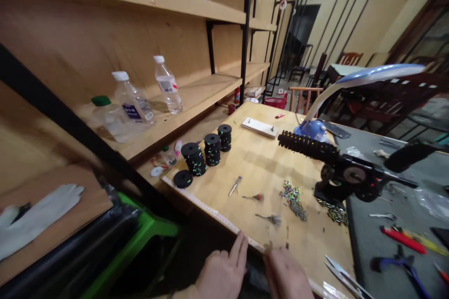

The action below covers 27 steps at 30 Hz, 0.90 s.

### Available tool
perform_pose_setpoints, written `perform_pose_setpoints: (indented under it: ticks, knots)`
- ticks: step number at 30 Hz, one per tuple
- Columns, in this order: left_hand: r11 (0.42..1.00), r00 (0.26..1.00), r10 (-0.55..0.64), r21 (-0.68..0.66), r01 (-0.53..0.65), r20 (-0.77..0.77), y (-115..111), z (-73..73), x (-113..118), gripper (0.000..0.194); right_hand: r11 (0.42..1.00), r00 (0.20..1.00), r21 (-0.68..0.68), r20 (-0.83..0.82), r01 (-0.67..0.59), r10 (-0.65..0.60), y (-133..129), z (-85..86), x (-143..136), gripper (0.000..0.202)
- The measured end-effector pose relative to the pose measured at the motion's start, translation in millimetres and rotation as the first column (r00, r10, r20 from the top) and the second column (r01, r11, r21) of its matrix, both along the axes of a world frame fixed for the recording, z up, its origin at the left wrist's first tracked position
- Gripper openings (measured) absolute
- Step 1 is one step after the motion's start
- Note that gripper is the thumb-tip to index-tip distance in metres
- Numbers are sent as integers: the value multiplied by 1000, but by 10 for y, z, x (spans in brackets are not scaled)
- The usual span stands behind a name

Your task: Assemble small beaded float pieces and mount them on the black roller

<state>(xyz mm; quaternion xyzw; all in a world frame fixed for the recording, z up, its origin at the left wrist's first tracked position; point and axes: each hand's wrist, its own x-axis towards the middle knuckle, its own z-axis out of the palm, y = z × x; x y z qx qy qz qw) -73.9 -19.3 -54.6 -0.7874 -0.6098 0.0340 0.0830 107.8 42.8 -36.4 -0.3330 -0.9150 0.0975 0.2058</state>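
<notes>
My left hand (224,268) is at the table's front edge, index and middle fingers stretched out and touching a pale measuring strip (219,217) there. Just to its right, my right hand (286,273) is bent over the same edge. Its fingers are blurred, and I cannot make out anything in them. Beyond the hands lie a grey wire-like tuft (273,219), another tuft with an orange band (258,196) and a small metal piece (235,186). A heap of small shiny multicoloured and grey pieces (293,198) is spread farther right.
Black spools with green flecks (194,159) stand at the left edge. At right are a black stand-mounted device (345,173), blue lamp (312,129), scissors (345,276), blue-handled pliers (400,264) and a red-handled tool (403,239). Bottles (168,88) stand on the shelf (199,98).
</notes>
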Motion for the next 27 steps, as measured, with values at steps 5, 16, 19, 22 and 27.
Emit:
perform_pose_setpoints:
  ticks: [5, 16, 19, 22, 27]
  knots:
    - [998, 999, 45, -48, -44, 20, 9, 188, 37, 58, 1000, 999, 6, -47, -22, 22, 157, -83, 127, 19]
    - [960, 990, 142, -249, -132, 23, 1, 398, 107, 70, 997, 998, 11, -8, -70, 70, 282, -44, 223, 21]
    - [949, 989, 145, -289, -129, 37, 0, 415, 90, 71, 998, 997, 2, 12, -70, 70, 290, -5, 231, 21]
    - [949, 990, 133, -292, -116, 39, -14, 422, 75, 70, 997, 996, 11, 51, -79, 78, 297, 80, 252, 23]
    - [960, 990, 141, -245, -135, 9, -36, 391, 89, 66, 993, 987, 2, 108, -121, 120, 356, 282, 283, 26]
